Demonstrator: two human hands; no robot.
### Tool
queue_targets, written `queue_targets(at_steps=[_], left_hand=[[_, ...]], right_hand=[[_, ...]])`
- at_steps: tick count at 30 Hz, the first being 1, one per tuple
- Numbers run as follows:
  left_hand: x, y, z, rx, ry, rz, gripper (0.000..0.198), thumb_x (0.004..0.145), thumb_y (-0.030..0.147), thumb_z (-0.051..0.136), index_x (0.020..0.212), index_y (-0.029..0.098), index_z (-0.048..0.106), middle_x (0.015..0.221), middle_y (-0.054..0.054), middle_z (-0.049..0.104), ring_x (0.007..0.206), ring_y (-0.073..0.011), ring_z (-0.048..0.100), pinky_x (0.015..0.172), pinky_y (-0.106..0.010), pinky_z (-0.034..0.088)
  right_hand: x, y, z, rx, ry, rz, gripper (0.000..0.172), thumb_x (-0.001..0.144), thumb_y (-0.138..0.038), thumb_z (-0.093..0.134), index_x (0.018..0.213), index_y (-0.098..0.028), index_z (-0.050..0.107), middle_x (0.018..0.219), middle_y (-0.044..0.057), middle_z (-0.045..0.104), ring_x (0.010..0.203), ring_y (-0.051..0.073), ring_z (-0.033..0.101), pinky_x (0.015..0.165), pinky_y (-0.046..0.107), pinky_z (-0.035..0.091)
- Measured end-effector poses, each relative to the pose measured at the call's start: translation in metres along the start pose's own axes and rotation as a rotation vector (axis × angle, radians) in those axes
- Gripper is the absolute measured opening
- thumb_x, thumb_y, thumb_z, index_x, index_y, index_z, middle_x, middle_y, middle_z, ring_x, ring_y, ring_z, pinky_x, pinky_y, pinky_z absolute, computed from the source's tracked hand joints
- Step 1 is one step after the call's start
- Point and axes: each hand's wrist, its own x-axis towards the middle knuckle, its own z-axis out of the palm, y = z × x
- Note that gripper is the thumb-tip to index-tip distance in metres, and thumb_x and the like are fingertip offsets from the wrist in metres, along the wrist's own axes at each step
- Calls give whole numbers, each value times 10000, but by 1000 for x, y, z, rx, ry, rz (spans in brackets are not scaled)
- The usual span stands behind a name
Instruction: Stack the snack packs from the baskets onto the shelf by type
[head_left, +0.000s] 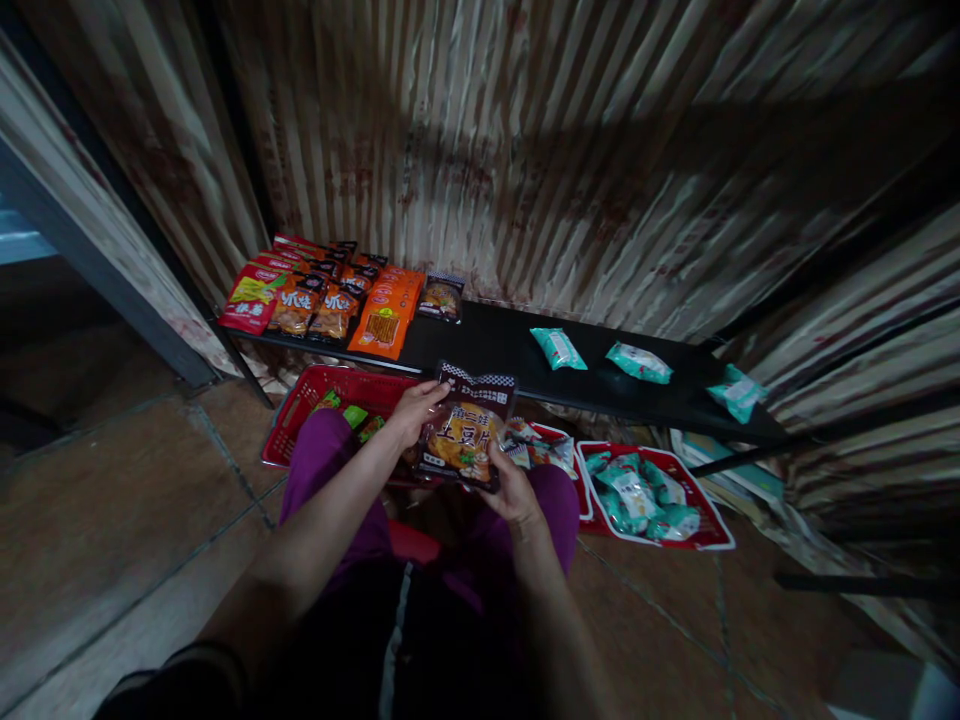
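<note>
Both my hands hold a dark snack packet [466, 428] with a checkered top edge and a picture of chips, raised over my lap. My left hand [417, 409] grips its left edge with curled fingers. My right hand [513, 487] pinches its lower right corner. Straight ahead stands a low black table [510, 352]. On its left end lie rows of snack bags: a red bag [253, 297], orange bags [387, 314] and a dark packet [441, 298] like the one I hold.
Three teal packets [558, 348] [639, 363] [735, 392] lie spread over the table's right half. On the floor are a red basket [304, 412] to the left and a red tray [705, 520] of teal packets to the right. A corrugated wall stands behind.
</note>
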Motion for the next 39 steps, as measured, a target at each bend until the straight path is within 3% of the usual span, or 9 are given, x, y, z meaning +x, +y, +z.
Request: queue_targets(at_steps=[5,18,24,31,39], left_hand=[[4,3,1,20,145,50,319,580,224,807,866,150,686,725,-5,667,568,-81,538,564,-212,416],[-2,3,7,-46,178,127,233,590,236,767,770,154,645,613,37,604,547,-77,529,566,-204,423],[-3,3,2,22,101,88,297,560,308,803,767,155,655,624,26,626,490,-62,495,475,-182,366],[0,-1,-5,69,-113,29,386,530,356,835,809,138,679,730,-23,675,642,-127,598,625,-245,455],[3,-5,-4,29,-32,43,381,470,323,850,749,136,672,719,-21,689,652,-133,597,683,-265,443]], right_hand=[[-2,2,-4,12,-15,36,350,732,-441,683,1005,-232,624,989,35,726,911,238,692,732,369,600],[5,9,-10,35,60,72,289,721,-388,713,966,-258,630,968,-10,735,824,193,705,659,306,589],[1,9,-13,15,-22,45,312,740,-401,696,991,-227,634,963,19,736,848,201,705,679,303,584],[3,15,-26,67,-105,70,375,738,-369,713,1060,-196,630,1007,44,729,936,215,688,826,344,560],[8,19,-32,61,-115,75,395,732,-363,725,1079,-205,623,1038,46,720,973,216,676,841,320,552]])
